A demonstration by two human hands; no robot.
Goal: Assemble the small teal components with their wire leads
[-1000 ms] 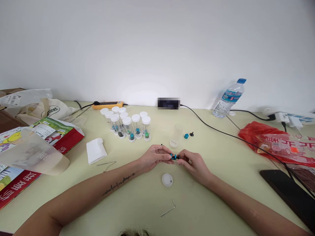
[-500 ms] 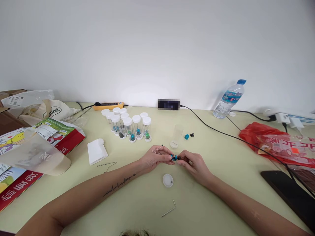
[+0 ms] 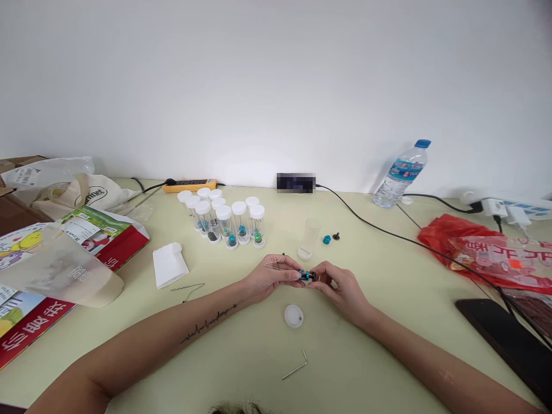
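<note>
Between both hands is a small blue metal part with black pieces [image 3: 306, 275], its exact kind too small to make out. My left hand [image 3: 276, 277] pinches its left side, and a thin bent wire with a dark tip [image 3: 274, 264] also sits among those fingers. My right hand [image 3: 340, 286] has thumb and fingertips closed on the black right end. Just beyond the hands stands an open clear tube [image 3: 309, 237] with a white base. A loose blue piece [image 3: 326, 239] and a black screw-like piece [image 3: 336, 236] are to its right. Nearer me lies a round white cap [image 3: 294, 316] containing a small dark bit.
An L-shaped hex key [image 3: 295, 367] lies near me. Several white-capped tubes [image 3: 223, 227] stand back left, near folded white paper [image 3: 171, 265] and thin wire tools [image 3: 190, 287]. Right are a water bottle [image 3: 401, 173], a cable [image 3: 366, 218], a red bag [image 3: 466, 247] and a black phone [image 3: 502, 339].
</note>
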